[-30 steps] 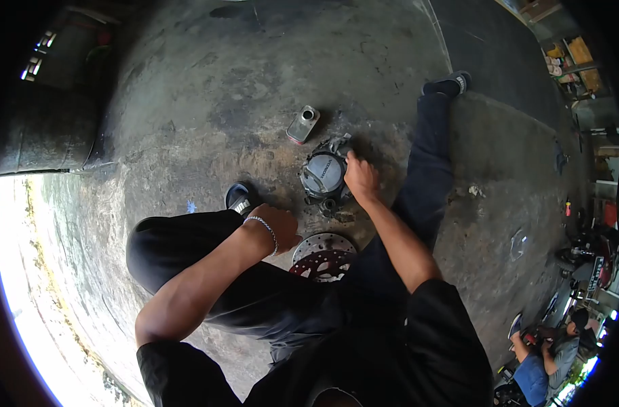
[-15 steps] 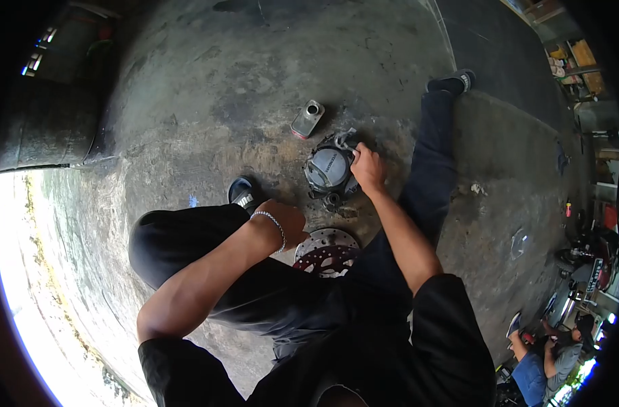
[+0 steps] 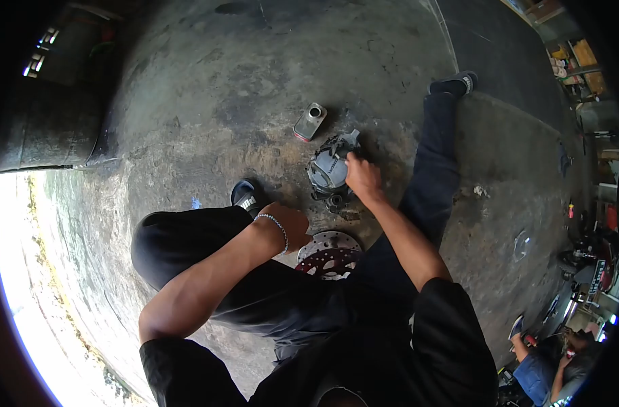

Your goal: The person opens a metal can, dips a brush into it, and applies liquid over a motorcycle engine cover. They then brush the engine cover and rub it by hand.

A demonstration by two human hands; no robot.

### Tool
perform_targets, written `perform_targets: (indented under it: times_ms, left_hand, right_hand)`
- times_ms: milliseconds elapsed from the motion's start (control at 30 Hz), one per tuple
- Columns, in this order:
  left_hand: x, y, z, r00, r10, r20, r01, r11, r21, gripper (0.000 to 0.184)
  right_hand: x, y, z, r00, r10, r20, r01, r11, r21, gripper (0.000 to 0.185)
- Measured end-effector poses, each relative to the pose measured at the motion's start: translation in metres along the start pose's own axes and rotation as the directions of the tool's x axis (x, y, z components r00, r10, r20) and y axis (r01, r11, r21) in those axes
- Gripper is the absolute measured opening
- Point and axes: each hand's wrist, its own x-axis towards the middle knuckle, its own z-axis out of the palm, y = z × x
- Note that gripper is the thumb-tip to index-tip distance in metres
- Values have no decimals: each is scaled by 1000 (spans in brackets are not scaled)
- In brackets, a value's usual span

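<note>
"What's changed with the right hand (image 3: 365, 180)?"
"It has slid left across the round cover (image 3: 327, 178), and its fingers now hide the end of the lettering (image 3: 333, 167)."
"And the co-worker (image 3: 534, 374), near right?"
"Torso shifted right, one hand now up by the head, beside something red (image 3: 570, 353)."

Stained grey concrete floor (image 3: 207, 136), and on it sits a round grey-and-black lettered cover (image 3: 327, 171); just beyond stands a rectangular silvery can (image 3: 312, 125), nearer lies a perforated round metal disc (image 3: 332, 239), and off left, a small bright-blue scrap (image 3: 196, 203).
</note>
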Motion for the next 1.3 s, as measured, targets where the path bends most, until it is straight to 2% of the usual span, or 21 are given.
perform_targets:
  times_ms: [100,300,433,467,600,767,967,1100,1300]
  left_hand:
    - [3,2,-2,1000,-5,28,5,1000,-1,38]
    - [1,2,3,999,-14,-42,14,1000,-4,38]
    - [0,2,2,1000,3,-10,-3,1000,-29,39]
    - [1,1,2,1000,2,-7,-3,999,-33,39]
    - [7,0,9,998,62,-13,-62,998,-7,45]
    - [5,5,-5,1000,16,-11,-16,1000,-18,45]
    - [8,6,-7,999,48,18,-48,999,-20,43]
    - [14,10,-5,993,120,-5,-120,993,3,40]
    - [19,11,-12,996,88,23,-89,996,15,39]
  right_hand:
    - [7,7,1,1000,-6,0,5,983,186,17]
    - [16,16,5,998,-54,-18,57,950,306,19]
    - [21,11,-26,996,83,-15,-83,997,10,16]
    - [24,9,-28,997,82,-11,-82,997,9,16]
    - [29,7,-31,980,-200,-6,193,951,-241,13]
    - [25,10,-36,942,-304,142,336,866,-370,13]
    - [28,7,-28,924,-329,195,383,801,-460,15]
    - [38,0,-22,934,-332,132,354,814,-461,16]
    - [43,-8,-27,958,-272,94,286,875,-391,15]
